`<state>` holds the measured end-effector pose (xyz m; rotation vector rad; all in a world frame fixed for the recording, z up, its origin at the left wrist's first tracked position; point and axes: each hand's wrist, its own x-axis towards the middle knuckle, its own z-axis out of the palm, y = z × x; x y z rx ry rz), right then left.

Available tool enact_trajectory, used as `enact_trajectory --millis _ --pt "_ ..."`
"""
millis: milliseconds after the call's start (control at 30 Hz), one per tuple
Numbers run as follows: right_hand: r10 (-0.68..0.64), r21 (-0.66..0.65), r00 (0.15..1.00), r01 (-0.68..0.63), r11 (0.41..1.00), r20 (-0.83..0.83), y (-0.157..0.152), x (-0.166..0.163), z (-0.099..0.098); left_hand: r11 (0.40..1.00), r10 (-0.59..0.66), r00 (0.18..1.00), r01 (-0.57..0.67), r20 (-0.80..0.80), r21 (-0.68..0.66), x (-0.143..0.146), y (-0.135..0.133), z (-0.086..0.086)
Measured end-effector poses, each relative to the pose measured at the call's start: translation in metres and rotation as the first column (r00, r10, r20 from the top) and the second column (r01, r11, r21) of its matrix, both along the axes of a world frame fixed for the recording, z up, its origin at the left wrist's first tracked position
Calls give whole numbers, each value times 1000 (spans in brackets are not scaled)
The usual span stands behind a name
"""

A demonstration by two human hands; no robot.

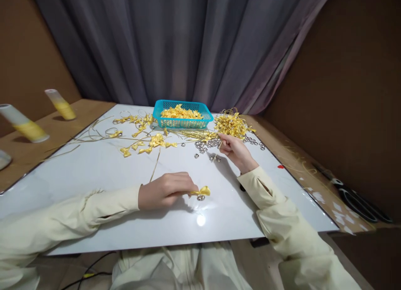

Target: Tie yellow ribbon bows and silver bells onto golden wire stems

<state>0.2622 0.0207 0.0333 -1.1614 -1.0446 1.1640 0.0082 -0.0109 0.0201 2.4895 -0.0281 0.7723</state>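
My left hand [169, 189] is closed in a pinch over the near middle of the white tabletop. Its fingertips grip a yellow ribbon bow [205, 191], and a small silver metal piece [201, 198] sits just beneath the bow. My right hand [234, 151] is further off to the right, thumb and fingers pressed together. From its fingertips a short gold cord [215, 157] slants down toward the table. Several small silver pieces [202, 147] lie beside that hand, left of it and behind it. A heap of yellow bows on gold cords [232, 125] rests just beyond it.
A turquoise basket [183, 123] holding yellow bows stands at the back. Loose bows [156, 140] and long gold cords [90, 133] spread left of it. Yellow-wound spools [29, 129] stand on the left board. Black-handled scissors [357, 204] and paper scraps [340, 214] lie at right.
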Motion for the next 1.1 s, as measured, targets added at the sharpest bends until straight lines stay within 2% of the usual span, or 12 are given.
enact_trajectory --millis 200,300,367,467,533,600,633,700,767,867,967,1100 --pt "-206 71 975 200 977 90 5 17 -1 991 80 996 -83 -28 -103 0 -6 4" --pt "-310 131 936 291 948 164 7 19 -3 967 125 988 -141 -88 -211 -1 -7 10" --pt "-368 182 905 333 925 215 7 18 0 930 146 979 -185 -144 -317 -1 -7 14" --pt "-392 257 877 326 910 278 -6 12 16 843 150 962 -244 -227 -480 0 -7 17" --pt "-351 293 877 258 921 329 -27 3 30 788 163 955 -277 -248 -550 2 -7 16" --pt "-260 293 862 137 946 436 -55 -11 41 751 209 947 -315 -243 -580 3 -7 14" --pt "-194 267 828 55 962 526 -71 -20 43 739 237 941 -336 -241 -584 4 -7 12" --pt "-66 183 705 -92 979 706 -98 -38 38 730 287 927 -375 -242 -571 5 -9 10" --pt "-33 141 594 -136 981 803 -117 -56 25 750 312 917 -399 -250 -527 6 -11 9" --pt "-32 134 520 -159 978 854 -125 -73 4 812 326 915 -399 -237 -425 5 -16 8" --pt "47 79 526 -215 973 849 -122 -77 -4 856 334 922 -384 -198 -345 5 -18 7" --pt "163 -7 590 -257 966 790 -120 -73 -2 886 334 926 -373 -179 -277 4 -18 4"
